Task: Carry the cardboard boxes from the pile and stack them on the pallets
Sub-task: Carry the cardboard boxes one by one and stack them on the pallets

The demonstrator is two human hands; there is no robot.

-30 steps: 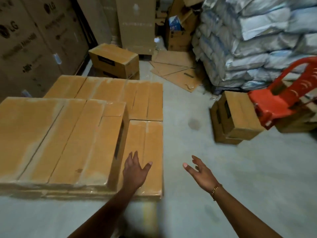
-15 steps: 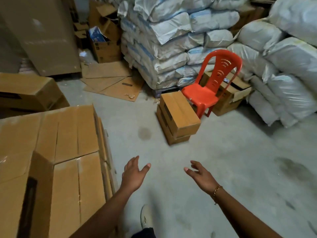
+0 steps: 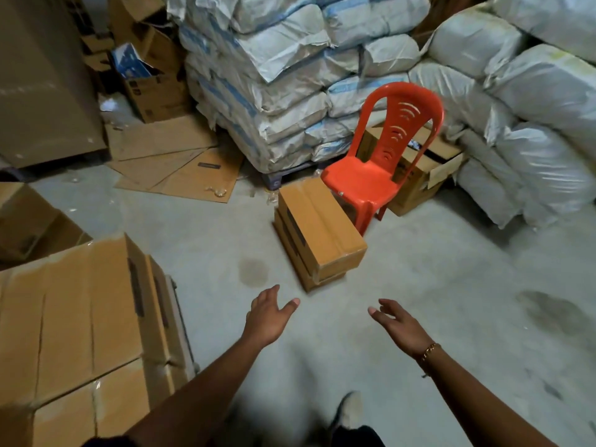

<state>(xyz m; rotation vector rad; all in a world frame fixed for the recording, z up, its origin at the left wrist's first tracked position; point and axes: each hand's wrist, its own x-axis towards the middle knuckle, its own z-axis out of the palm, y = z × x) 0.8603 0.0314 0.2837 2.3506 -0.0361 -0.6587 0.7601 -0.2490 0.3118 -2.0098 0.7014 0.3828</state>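
Two brown cardboard boxes (image 3: 317, 235) lie stacked one on the other on the grey floor ahead of me. My left hand (image 3: 267, 316) and my right hand (image 3: 398, 324) are both stretched forward with fingers spread, empty, a short way short of that stack and apart from it. At my left stands the stack of boxes (image 3: 80, 317) set side by side in a low block; whatever carries it is hidden beneath the cardboard.
A red plastic chair (image 3: 371, 175) stands right behind the two boxes, with an open carton (image 3: 419, 175) behind it. Piled white sacks (image 3: 290, 79) fill the back and right. Flattened cardboard sheets (image 3: 174, 166) lie on the floor at back left. My shoe (image 3: 348, 411) shows below.
The view has swung right, away from the stacked block and toward the two boxes by the chair, which are closer now. Both hands stay open and empty, held out in front.
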